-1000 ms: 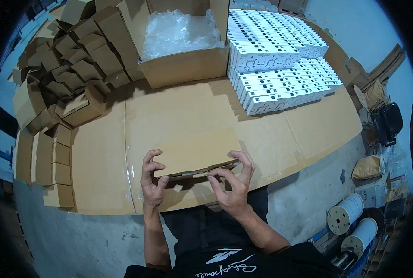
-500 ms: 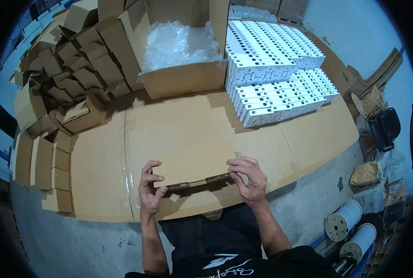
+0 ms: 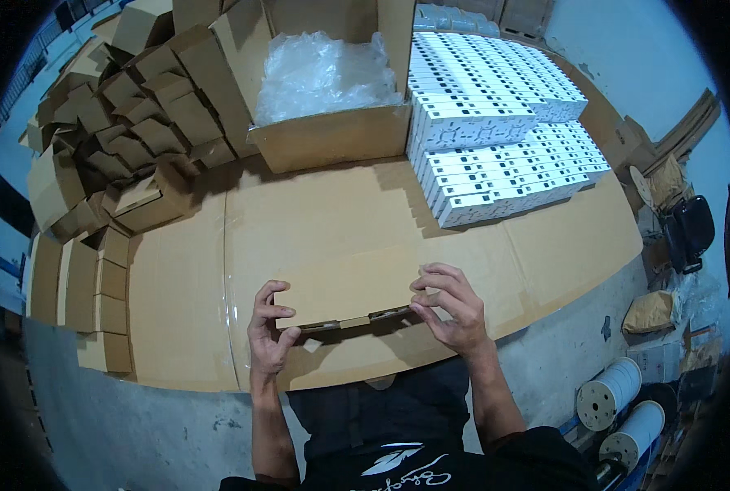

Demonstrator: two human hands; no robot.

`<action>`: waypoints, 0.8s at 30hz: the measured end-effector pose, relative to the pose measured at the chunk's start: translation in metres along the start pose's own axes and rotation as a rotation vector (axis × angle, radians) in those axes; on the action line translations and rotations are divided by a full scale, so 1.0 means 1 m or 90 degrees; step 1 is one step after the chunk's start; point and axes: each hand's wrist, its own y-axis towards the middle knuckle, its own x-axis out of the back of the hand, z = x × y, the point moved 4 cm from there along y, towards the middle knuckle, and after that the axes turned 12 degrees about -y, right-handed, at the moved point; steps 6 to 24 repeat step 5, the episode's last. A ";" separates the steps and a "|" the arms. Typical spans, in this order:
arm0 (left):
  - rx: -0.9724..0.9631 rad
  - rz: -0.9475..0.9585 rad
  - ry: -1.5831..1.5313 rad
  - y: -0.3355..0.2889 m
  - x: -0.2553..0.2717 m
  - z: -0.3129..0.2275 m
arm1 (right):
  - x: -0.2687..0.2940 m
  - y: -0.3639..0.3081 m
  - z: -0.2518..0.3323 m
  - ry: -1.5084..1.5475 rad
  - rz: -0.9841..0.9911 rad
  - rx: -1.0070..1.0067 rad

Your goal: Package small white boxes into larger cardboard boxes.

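Observation:
A small brown cardboard box (image 3: 347, 286) lies in front of me near the table's front edge, its broad flat top facing up. Along its near side runs a dark slit, broken by a small tab in the middle. My left hand (image 3: 270, 331) grips the near left corner, fingers at the end and thumb by the front edge. At the near right corner my right hand (image 3: 453, 311) pinches the box between thumb and fingertips. What lies inside the box is hidden.
A large open carton (image 3: 332, 143) of clear plastic bags (image 3: 328, 69) stands at the back. Stacked white boxes (image 3: 496, 176) with black marks fill the back right. Open brown boxes (image 3: 168, 106) are heaped at the back left, and closed ones (image 3: 107, 315) line the left edge.
The whole view has shifted slightly. My right hand has moved a little to the right and up along the box's end. My left hand keeps its hold.

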 end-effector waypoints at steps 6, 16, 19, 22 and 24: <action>-0.038 0.037 0.035 -0.004 0.004 0.003 | -0.021 -0.008 0.028 -0.135 0.036 0.046; -0.038 0.037 0.035 -0.004 0.004 0.003 | -0.021 -0.008 0.028 -0.135 0.036 0.046; -0.038 0.037 0.035 -0.004 0.004 0.003 | -0.021 -0.008 0.028 -0.135 0.036 0.046; -0.038 0.037 0.035 -0.004 0.004 0.003 | -0.021 -0.008 0.028 -0.135 0.036 0.046; -0.038 0.037 0.035 -0.004 0.004 0.003 | -0.021 -0.008 0.028 -0.135 0.036 0.046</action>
